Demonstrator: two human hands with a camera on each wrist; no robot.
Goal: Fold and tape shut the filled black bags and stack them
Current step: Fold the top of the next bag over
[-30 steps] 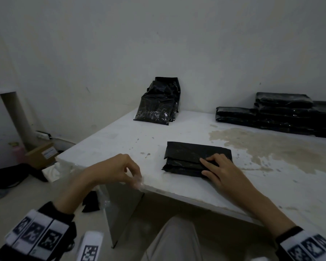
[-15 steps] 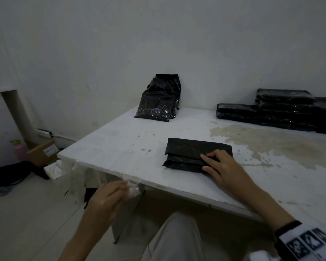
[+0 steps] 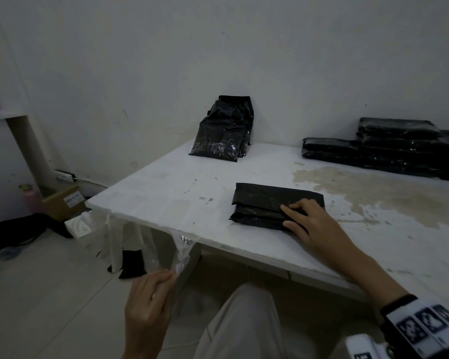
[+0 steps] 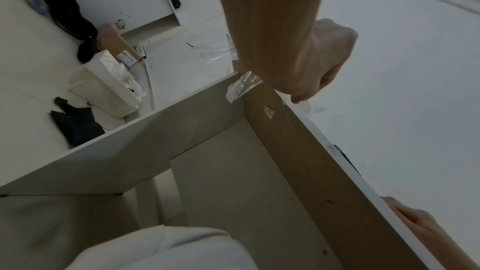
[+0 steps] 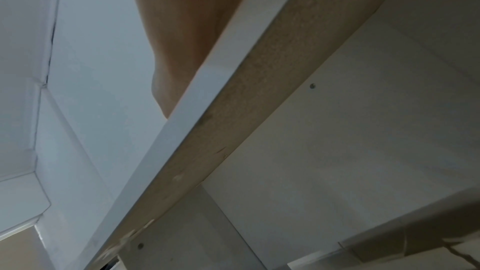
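Box label [image 3: 72, 200] writing unreadable

No text can be read. A white label [image 3: 71, 200] sits on the cardboard box [image 3: 62, 202] on the floor, far to the left of the left hand [image 3: 148, 301]; its print is too small to make out. The band [image 3: 425, 325] on the right wrist carries black-and-white square code markers, not letters or numbers.
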